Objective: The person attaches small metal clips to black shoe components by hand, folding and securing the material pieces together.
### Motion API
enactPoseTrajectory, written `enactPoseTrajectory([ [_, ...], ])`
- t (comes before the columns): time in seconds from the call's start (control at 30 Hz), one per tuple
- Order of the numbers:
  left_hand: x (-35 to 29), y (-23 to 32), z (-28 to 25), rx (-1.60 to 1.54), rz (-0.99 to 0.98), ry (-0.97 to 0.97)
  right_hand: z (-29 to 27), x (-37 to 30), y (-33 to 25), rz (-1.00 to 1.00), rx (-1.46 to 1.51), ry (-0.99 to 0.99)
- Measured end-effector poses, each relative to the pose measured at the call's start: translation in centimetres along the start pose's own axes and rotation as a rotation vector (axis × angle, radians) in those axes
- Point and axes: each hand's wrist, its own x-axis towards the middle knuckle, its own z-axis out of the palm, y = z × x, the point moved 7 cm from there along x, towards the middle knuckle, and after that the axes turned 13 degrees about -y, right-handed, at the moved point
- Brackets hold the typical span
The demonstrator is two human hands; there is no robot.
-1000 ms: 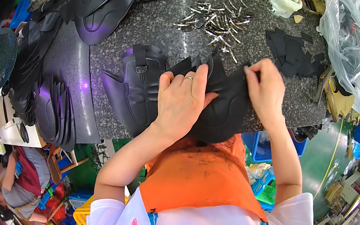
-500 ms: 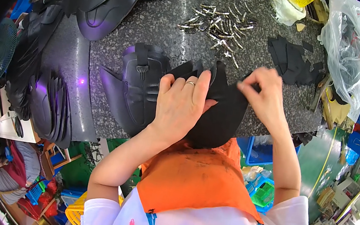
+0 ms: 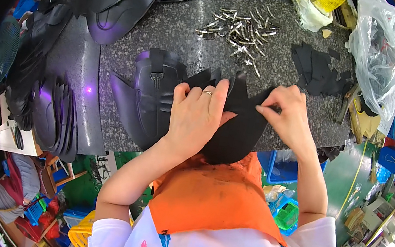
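Observation:
A black shoe upper (image 3: 238, 130), its dark matte underside showing, lies at the near table edge against my orange apron. My left hand (image 3: 196, 115), a ring on one finger, bends over the upper's left part, with the thumb tip resting on the dark face. At the upper's right edge my right hand (image 3: 287, 112) has thumb and forefinger closed in a pinch on its pointed flap; any small part between the fingertips is hidden. Just left of my left hand lies a black buckled upper (image 3: 152, 98), partly covered by that hand.
Metal buckle pieces (image 3: 243, 30) lie scattered beyond my hands. Black fabric scraps (image 3: 317, 67) and a clear plastic bag (image 3: 381, 54) are at the right. Stacked black uppers (image 3: 119, 0) cover the far left, more uppers (image 3: 56, 119) the near left. A blue bin (image 3: 280, 173) stands below the edge.
My right hand has come slightly lower, and its fingertips have closed at the upper's right flap. My left hand stays nearly in place on the upper.

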Motion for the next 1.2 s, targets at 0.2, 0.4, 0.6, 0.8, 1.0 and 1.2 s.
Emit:
enactPoseTrajectory([
  [0.2, -0.2, -0.5, -2.0, -0.107, 0.015, -0.067, -3.3, -1.7, 4.3, 0.166, 0.580, 0.305],
  [0.4, 0.7, -2.6, -3.2, -1.080, -0.262, -0.507, -5.0, -0.9, -5.6, -0.140, 0.531, -0.095],
  [0.6, 0.7, -1.7, -4.0, -1.379, -0.125, -0.384, -5.6, 1.5, -10.1, -0.417, 0.110, -0.136],
  [0.8, 0.4, -1.4, -3.8, -1.363, -0.208, -0.481, -4.6, 2.0, -10.5, -0.443, 0.027, -0.181],
  [1.0, 0.6, -0.5, -4.4, -1.438, -0.123, -0.310, -4.0, 1.8, -11.0, -0.347, -0.116, 0.034],
  [1.2, 0.1, -2.8, -6.3, -1.941, -0.152, -0.270, -6.8, 2.0, -4.3, -0.018, 0.866, 0.044],
])
